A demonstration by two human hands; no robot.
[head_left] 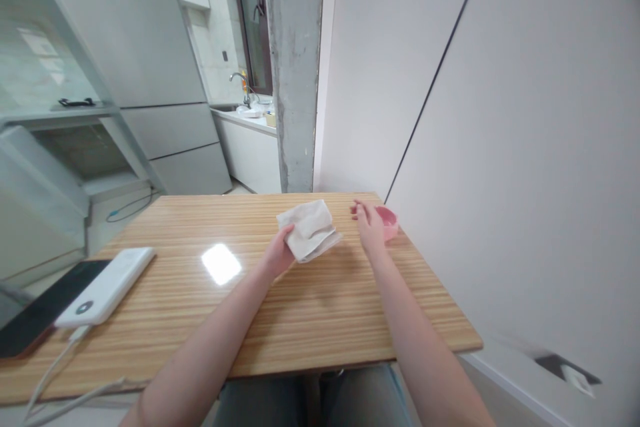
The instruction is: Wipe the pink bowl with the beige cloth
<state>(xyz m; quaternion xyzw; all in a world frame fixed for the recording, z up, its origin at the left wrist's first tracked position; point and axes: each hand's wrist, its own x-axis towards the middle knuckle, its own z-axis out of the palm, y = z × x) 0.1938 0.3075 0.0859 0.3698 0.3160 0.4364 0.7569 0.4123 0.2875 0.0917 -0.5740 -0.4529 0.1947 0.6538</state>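
Observation:
In the head view, my left hand (281, 251) is closed on the edge of a folded off-white cloth (309, 228), with the thumb on top. The cloth is held above the wooden table (320, 307), its folded layers hanging loose on the right side. My right hand (369, 223) is at the table's right edge, fingers loosely bent and apart, with nothing visible in them. Just beyond it, partly hidden by the hand, is a small pink bowl (390, 221). Whether the hand touches the bowl I cannot tell.
At the table's left lie a white power bank (107, 287) with a cable and a dark flat device (45, 307). A white wall panel (500, 180) runs along the right side. Behind are a grey fridge (130, 33), a concrete pillar (296, 73) and a sink with a tap (240, 80).

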